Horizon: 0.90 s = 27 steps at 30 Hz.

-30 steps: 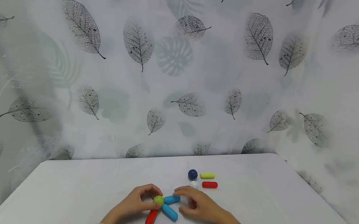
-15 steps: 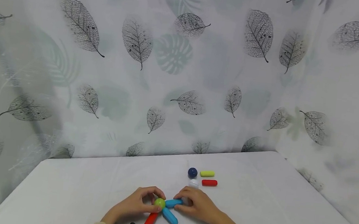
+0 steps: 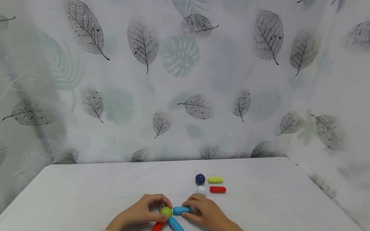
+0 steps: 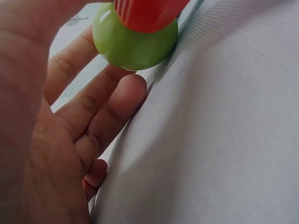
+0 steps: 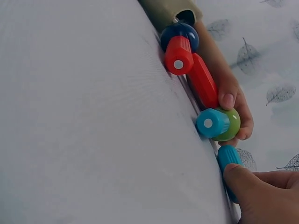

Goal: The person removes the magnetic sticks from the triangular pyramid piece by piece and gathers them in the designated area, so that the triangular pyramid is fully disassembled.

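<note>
In the head view my left hand (image 3: 142, 212) holds a green ball (image 3: 166, 212) between thumb and fingers. My right hand (image 3: 207, 213) pinches a light-blue magnetic rod (image 3: 179, 210), whose near end stands a small gap away from the ball. A second blue rod (image 3: 176, 227) touches the green ball, its round end facing the right wrist camera. From the ball a red rod (image 5: 203, 83) runs to a navy ball (image 5: 180, 35), and another red rod (image 5: 178, 56) sticks out from that one. The left wrist view shows the green ball (image 4: 135, 49) close up.
Beyond my right hand lie a second navy ball (image 3: 200, 179), a white ball (image 3: 201, 190), a yellow-green rod (image 3: 215, 179) and a red rod (image 3: 217, 189). A white cloth covers the table (image 3: 97, 192); a leaf-patterned curtain (image 3: 208, 77) hangs behind it.
My right hand has closed its fingers on the upper blue rod and drawn it slightly right, off the green ball. My left hand still holds the ball, shifted slightly to the right.
</note>
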Each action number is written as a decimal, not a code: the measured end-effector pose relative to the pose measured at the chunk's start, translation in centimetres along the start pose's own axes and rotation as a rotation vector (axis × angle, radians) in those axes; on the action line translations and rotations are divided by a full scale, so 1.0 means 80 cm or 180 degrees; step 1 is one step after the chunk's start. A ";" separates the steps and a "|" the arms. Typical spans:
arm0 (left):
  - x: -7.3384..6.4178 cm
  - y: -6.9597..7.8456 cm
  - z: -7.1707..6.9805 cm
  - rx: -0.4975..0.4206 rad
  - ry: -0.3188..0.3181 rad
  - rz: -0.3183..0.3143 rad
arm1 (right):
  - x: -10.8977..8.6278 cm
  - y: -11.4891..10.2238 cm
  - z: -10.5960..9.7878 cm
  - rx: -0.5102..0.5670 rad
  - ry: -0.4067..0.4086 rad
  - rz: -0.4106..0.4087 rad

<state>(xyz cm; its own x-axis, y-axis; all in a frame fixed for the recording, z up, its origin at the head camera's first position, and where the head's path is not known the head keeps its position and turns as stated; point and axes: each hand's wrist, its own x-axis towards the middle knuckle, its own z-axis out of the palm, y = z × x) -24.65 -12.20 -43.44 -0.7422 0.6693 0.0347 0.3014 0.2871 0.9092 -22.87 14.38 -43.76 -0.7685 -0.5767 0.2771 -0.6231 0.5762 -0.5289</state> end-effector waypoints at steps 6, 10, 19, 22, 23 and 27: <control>0.000 0.001 0.001 0.0039 0.0020 -0.0074 | -0.010 0.003 -0.002 0.0130 0.0078 -0.0243; 0.001 0.003 0.001 0.0074 0.0042 -0.0098 | -0.014 0.005 -0.008 0.0288 0.0068 -0.0346; 0.000 -0.002 0.001 0.0071 0.0037 -0.0085 | -0.033 0.013 -0.020 0.0420 -0.0015 -0.0454; 0.000 -0.004 0.001 0.0063 0.0041 -0.0037 | -0.039 0.016 -0.027 0.0353 -0.0014 -0.0471; 0.000 -0.004 0.001 0.0061 0.0041 -0.0015 | -0.040 0.017 -0.029 0.0338 -0.0022 -0.0457; 0.001 -0.004 0.001 0.0068 0.0029 0.0061 | -0.047 0.021 -0.038 0.0306 -0.0036 -0.0432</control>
<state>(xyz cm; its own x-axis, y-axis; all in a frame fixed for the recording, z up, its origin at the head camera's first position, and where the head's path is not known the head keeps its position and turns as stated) -24.75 -12.23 -43.76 -0.7416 0.6685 0.0558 0.3281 0.2889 0.8994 -21.48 19.28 -43.25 -0.6761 -0.6523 0.3425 -0.7040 0.4348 -0.5615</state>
